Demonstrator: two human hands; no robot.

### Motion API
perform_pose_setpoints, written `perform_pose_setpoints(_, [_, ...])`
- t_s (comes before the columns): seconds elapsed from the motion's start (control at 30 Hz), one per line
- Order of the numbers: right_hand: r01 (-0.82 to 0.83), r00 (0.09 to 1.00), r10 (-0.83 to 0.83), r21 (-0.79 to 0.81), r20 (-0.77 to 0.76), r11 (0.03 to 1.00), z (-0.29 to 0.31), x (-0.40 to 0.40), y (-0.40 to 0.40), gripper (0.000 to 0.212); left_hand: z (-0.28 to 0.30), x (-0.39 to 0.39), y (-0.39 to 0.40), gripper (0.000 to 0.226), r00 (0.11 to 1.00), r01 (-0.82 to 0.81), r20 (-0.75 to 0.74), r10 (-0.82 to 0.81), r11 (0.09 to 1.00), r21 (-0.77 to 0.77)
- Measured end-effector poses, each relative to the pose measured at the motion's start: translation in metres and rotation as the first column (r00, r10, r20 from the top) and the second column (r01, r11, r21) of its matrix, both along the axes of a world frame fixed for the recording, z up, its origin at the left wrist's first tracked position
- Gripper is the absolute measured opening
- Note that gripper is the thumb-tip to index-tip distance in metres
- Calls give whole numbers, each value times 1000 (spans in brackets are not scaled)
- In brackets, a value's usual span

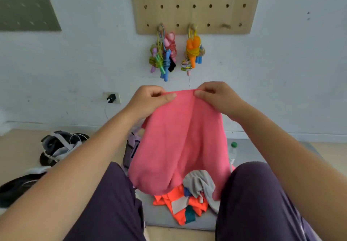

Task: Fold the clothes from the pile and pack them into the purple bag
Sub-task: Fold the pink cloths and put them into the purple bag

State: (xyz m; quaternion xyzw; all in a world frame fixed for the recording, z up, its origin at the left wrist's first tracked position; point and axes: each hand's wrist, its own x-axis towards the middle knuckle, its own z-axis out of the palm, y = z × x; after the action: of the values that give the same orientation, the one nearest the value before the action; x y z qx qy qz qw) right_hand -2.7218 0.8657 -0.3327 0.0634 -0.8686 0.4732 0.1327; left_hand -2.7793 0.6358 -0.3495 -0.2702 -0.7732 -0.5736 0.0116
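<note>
The pink cloth point(180, 143) was held up by its top edge mid-frame, pinched by both the left hand point(148, 99) and right hand point(219, 98), long axis hanging straight down over the pile point(189, 199).

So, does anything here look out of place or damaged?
Nothing damaged or spilled. Both hands pinch the pink cloth's top edge, and it hangs straight. The pile below is only unfolded yet.

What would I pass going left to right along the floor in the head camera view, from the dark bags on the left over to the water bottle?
Dark bags → purple bag, partly behind the pink garment → pink garment, pinched at its top edge by the left hand and right hand → green-capped water bottle.
</note>
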Motion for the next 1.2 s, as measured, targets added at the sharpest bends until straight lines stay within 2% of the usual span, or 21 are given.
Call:
perform_pose_setpoints(0.1, [-22, 998, 27, -97, 58, 995, -12, -10, 5, 19, -11, -18, -4, 28, 998, -52, 30, 52, 998, -28])
perform_pose_setpoints(0.3, [61, 974, -31, -129, 225, 990, -79, -69, 36, 25, -86, -81, 6, 43, 992, -78, 82, 100, 969, -234])
perform_pose_setpoints(0.43, [40, 945, 3, -127, 327, 991, -125, -100, 56, 21, -134, -120, 10, 23, 990, -6, 135, 49, 954, -300])
perform_pose_setpoints(0.5, [11, 929, 28, -103, 368, 995, -139, -112, 65, 20, -144, -136, 9, 16, 985, 73, 173, -4, 916, -395])
perform_pose_setpoints(0.57, [26, 930, 5, -81, 367, 996, -146, -125, 74, 17, -149, -151, 7, 14, 975, 148, 218, -46, 865, -479])
perform_pose_setpoints(0.63, [75, 944, -34, -116, 328, 990, -149, -134, 85, 14, -150, -161, 5, 14, 964, 194, 256, -70, 845, -498])
perform_pose_setpoints(0.77, [129, 948, -64, -194, 312, 972, -155, -146, 96, 16, -155, -172, 13, 11, 985, 122, 171, -22, 787, -605])
perform_pose_setpoints(0.8, [124, 946, -57, -193, 321, 973, -156, -147, 95, 17, -155, -170, 18, 9, 979, 124, 205, -11, 828, -546])
perform_pose_setpoints(0.9, [120, 942, -49, -196, 332, 973, -158, -146, 90, 19, -150, -165, 34, 5, 916, 86, 401, -15, 983, -160])
perform_pose_setpoints(1.0, [133, 936, -67, -170, 346, 977, -159, -141, 88, 20, -140, -157, 48, 10, 849, 21, 519, -98, 988, 152])
perform_pose_setpoints(1.07, [129, 932, -53, -191, 359, 973, -157, -135, 85, 22, -134, -149, 54, 14, 826, -10, 553, -110, 978, 209])
perform_pose_setpoints(1.1, [121, 933, -36, -218, 357, 969, -155, -132, 83, 23, -135, -146, 55, 14, 865, -34, 502, -29, 993, 115])
perform_pose_setpoints(1.17, [97, 937, 1, -263, 349, 960, -150, -125, 79, 22, -140, -142, 56, 12, 962, -89, 236, 138, 975, -205])
perform_pose_setpoints(1.2, [76, 938, 29, -285, 345, 955, -149, -122, 76, 21, -142, -138, 58, 16, 983, -90, 126, 131, 952, -291])
